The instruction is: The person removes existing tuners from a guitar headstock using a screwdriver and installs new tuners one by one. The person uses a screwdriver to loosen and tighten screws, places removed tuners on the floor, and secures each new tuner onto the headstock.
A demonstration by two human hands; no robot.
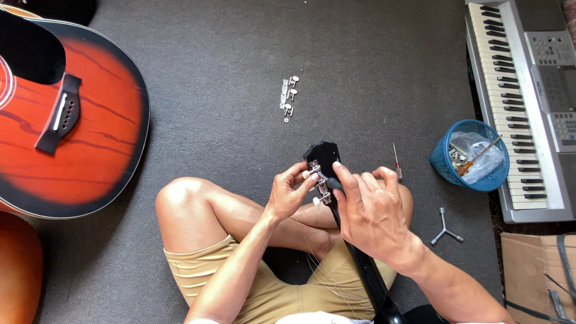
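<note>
Head view: left hand (288,195) pinches a tuner (320,184) on the headstock (324,155); right hand (372,213) grips a screwdriver (333,184), likely fastening it; steady alignment needed.

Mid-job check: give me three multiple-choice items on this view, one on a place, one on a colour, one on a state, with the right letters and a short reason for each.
1. Where does the loose tuner strip lie?
A. in the basket
B. on the grey floor mat beyond the headstock
C. on the keyboard

2. What colour is the small basket by the keyboard?
A. blue
B. red
C. white

3. What is the left hand doing?
A. resting flat on the mat
B. gripping the three-way wrench
C. pinching a tuner peg on the black headstock

Answers:
1 B, the strip sits alone on the mat, above the hands.
2 A, its mesh wall is blue.
3 C, thumb and finger close on a peg while the right hand works at the headstock; the three-way wrench lies untouched on the mat.
</note>
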